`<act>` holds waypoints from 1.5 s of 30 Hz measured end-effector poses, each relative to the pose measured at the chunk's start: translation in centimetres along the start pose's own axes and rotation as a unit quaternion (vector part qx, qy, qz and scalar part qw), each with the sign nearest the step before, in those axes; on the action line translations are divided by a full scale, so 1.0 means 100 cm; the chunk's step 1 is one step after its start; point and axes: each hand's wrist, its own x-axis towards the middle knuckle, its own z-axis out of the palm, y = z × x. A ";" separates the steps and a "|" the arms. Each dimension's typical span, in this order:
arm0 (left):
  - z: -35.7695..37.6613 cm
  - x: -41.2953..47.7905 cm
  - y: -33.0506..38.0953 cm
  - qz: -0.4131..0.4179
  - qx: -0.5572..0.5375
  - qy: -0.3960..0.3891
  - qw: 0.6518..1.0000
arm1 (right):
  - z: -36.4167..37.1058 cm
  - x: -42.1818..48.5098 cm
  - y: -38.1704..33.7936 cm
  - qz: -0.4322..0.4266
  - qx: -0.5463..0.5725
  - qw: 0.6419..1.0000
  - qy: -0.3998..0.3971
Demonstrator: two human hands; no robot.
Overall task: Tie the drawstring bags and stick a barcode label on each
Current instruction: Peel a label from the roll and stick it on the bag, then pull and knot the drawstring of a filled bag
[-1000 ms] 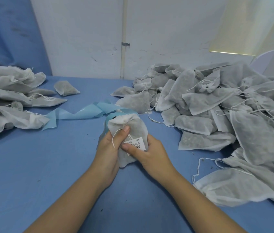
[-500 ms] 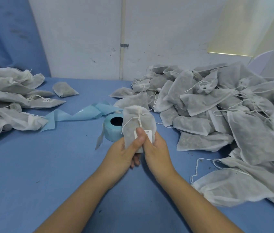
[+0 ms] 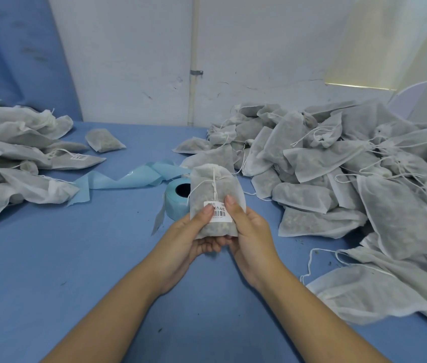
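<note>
A filled white drawstring bag (image 3: 213, 189) stands upright above the blue table, its tied string hanging down the front. My left hand (image 3: 191, 235) grips its lower left side and my right hand (image 3: 249, 231) grips its lower right side. Both thumbs press the edges of a white barcode label (image 3: 219, 211) stuck on the bag's front. Just behind the bag lies the light blue label roll (image 3: 177, 199), with its backing strip (image 3: 133, 176) trailing to the left.
A large heap of drawstring bags (image 3: 338, 163) with loose strings fills the right side of the table (image 3: 63, 258). Another pile of bags (image 3: 10, 153), one with a label showing, lies at the left. A single bag (image 3: 103, 140) sits near the back wall.
I turned the bag upright and raised it a little. Both thumbs shifted onto the label's two edges, so the barcode now faces me.
</note>
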 end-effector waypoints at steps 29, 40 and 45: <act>-0.001 0.006 0.030 0.065 -0.092 0.062 0.992 | -0.002 0.005 -0.003 0.040 0.039 0.992 0.110; 0.024 0.013 0.007 0.009 0.075 0.053 0.996 | -0.022 0.011 -0.019 -0.019 0.012 0.965 0.261; 0.033 0.022 0.001 0.007 0.094 0.068 0.993 | -0.030 0.014 -0.022 -0.017 0.016 0.966 0.259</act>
